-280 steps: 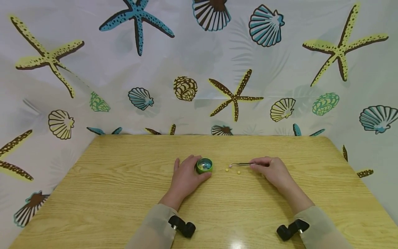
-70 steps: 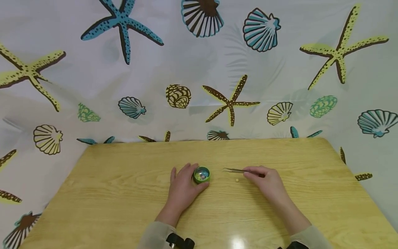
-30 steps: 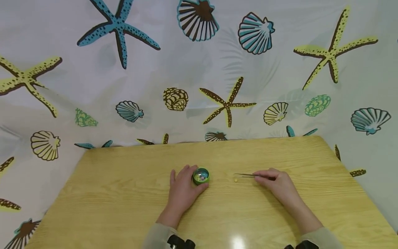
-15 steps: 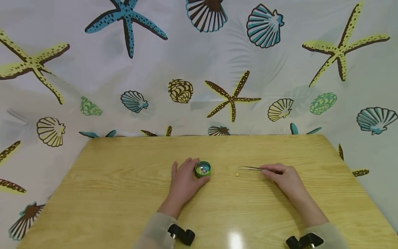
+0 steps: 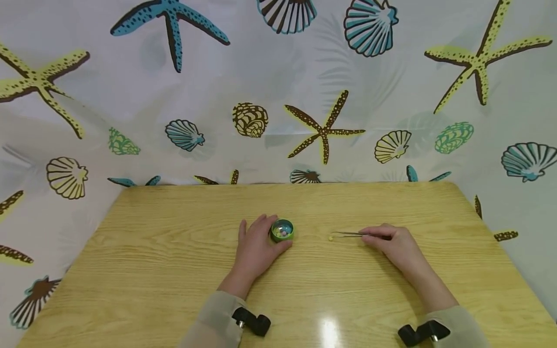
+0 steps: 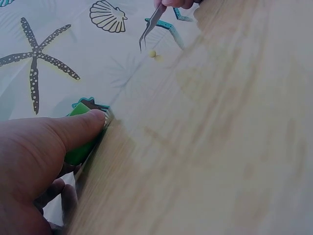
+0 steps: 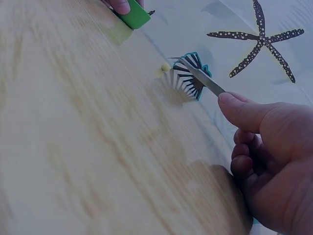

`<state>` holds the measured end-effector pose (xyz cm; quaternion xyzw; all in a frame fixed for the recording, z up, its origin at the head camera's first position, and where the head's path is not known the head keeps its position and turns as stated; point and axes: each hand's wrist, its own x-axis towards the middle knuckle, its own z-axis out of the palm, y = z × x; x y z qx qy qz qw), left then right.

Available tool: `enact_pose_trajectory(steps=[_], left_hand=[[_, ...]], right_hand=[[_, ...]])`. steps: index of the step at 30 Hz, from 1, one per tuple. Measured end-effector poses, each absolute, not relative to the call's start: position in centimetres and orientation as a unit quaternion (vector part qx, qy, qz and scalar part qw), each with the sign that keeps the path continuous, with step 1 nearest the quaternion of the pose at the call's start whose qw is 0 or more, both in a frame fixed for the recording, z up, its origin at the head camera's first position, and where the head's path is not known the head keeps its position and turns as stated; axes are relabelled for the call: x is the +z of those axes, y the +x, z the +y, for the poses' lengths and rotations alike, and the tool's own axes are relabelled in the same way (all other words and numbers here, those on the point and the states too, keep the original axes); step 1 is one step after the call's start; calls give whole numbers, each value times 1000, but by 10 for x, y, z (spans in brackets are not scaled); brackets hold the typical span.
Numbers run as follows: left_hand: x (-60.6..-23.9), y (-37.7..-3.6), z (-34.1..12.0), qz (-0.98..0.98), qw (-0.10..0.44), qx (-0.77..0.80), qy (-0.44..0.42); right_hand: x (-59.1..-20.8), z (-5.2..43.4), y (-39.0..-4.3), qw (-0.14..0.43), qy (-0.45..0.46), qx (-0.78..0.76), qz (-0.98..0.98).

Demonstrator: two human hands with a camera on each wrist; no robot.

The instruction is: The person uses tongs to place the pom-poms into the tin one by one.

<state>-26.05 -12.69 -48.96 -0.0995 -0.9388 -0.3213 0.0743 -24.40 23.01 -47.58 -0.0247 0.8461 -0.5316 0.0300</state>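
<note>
My left hand holds a small round green cup, fingers around its far side and thumb at its near side. Several small beads, pink and yellow, lie inside it. In the left wrist view the thumb presses on the green cup. My right hand pinches metal tweezers, whose thin bent tips point left and stand apart. One yellow bead lies on the table right by the tips. In the right wrist view the tweezers end just beside the yellow bead; contact is hard to tell.
Both forearms rest over a wood-grain table. A white cloth printed with starfish and shells hangs behind it and along both sides. Black camera mounts sit on the wrists.
Earlier the tweezers held a pink bead and two yellow beads lay on the table; now one yellow lies there and pink shows in the cup. Lately the tweezers drew right, then returned to the bead.
</note>
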Motion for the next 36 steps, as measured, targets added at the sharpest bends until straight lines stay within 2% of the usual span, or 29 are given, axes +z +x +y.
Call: enact_pose_trajectory(steps=[36], left_hand=[[-489,-259,-127,-939,78,-320,-100]], right_hand=[[-468,227,-241,29,-31,-506,861]])
